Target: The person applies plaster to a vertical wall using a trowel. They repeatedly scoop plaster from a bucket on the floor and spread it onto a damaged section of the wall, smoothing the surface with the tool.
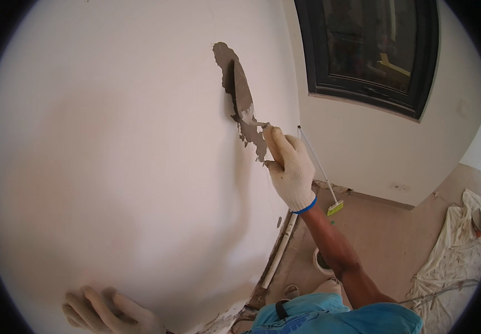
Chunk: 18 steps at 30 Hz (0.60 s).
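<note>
Trowel (242, 89): above and left of the gloved right hand (290, 167), its handle gripped there; blade's long axis slanting up along the grey mortar patch (250, 133). Left hand (109, 316), gloved: farther off, low, fingers loosely parted, nothing seen held; wall (112, 139) contact uncertain. Lettering: none legible.

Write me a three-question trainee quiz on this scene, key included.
1. Which hand holds the trowel over the grey-brown patch?
2. True or false: the window frame is white.
3. What colour is the brush head on the floor?
A) Red
B) Yellow-green
C) Black

Key:
1. The right hand.
2. False; the window frame is dark.
3. B.
</note>
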Tool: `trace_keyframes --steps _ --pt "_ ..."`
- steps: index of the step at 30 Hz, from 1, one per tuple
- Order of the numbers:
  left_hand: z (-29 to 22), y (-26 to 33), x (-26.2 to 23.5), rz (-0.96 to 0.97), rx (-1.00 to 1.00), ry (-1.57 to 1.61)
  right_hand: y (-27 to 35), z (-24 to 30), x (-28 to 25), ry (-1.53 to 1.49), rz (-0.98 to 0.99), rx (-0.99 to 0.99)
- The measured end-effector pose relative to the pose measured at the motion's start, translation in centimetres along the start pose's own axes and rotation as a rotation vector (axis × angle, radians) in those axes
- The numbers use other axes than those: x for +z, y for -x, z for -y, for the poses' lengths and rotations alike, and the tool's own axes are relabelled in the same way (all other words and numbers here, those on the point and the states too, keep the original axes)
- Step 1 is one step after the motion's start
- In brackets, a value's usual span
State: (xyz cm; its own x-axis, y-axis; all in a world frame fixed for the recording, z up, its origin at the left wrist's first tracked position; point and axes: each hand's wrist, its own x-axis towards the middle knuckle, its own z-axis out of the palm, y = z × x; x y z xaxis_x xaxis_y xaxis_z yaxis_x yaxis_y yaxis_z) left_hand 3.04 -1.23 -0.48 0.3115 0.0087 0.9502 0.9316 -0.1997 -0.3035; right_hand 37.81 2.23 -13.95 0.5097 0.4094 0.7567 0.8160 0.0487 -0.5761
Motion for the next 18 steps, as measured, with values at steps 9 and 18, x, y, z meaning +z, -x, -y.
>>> trace_keyframes --steps 9,18 --pt "0.0 -0.2 0.4 -0.026 0.015 0.002 1.9 -0.1 -0.3 0.03 0.057 -0.033" --pt "0.0 -0.2 0.3 -0.051 0.052 -0.011 -0.4 0.7 0.1 0.05 0.026 -0.035"
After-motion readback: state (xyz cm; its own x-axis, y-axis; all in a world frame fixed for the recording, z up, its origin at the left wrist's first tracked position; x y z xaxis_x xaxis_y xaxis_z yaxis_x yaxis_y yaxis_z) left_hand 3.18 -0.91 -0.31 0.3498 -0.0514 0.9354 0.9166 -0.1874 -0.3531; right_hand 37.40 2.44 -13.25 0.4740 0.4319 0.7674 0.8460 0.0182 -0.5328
